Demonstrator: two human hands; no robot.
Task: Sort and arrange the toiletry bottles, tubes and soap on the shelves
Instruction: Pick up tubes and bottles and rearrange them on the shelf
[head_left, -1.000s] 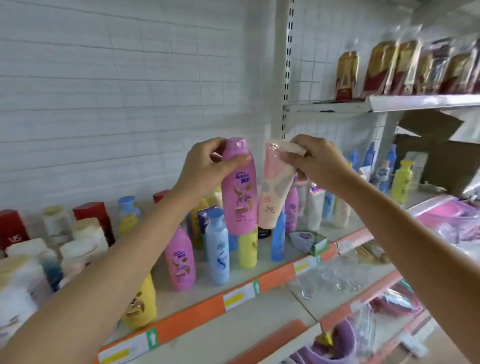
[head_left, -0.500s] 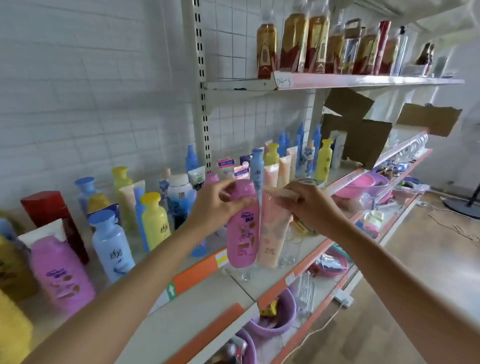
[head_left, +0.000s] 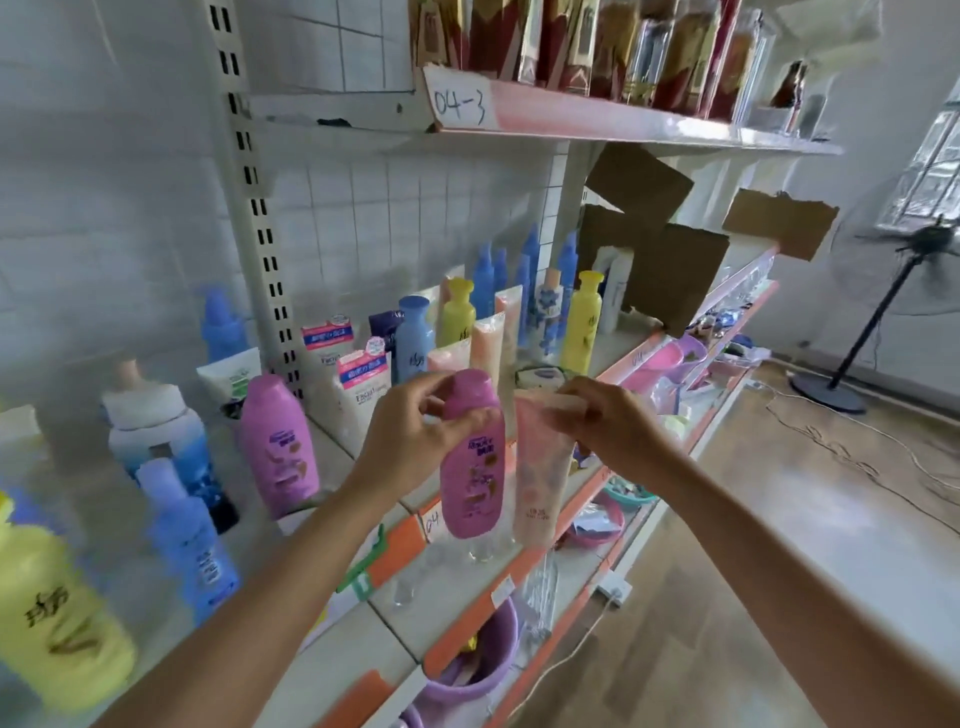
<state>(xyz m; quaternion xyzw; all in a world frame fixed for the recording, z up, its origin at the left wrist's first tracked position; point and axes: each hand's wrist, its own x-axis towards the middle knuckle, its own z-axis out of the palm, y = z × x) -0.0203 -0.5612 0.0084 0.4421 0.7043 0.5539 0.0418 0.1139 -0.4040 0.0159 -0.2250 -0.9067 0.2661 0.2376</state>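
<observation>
The pink bottle (head_left: 471, 457) was gripped at its cap by the left hand (head_left: 410, 441), hanging upright below the fingers. The tube (head_left: 537, 478) was pinched at its crimp by the right hand (head_left: 605, 431); matching tubes (head_left: 485, 340) stood beyond, nearer the right hand.

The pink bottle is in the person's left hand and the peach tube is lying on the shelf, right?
Not quite. The pink bottle is in the left hand, but the peach tube is not lying on the shelf. The head view shows the right hand pinching its top end, so it hangs in the air beside the bottle.
</observation>
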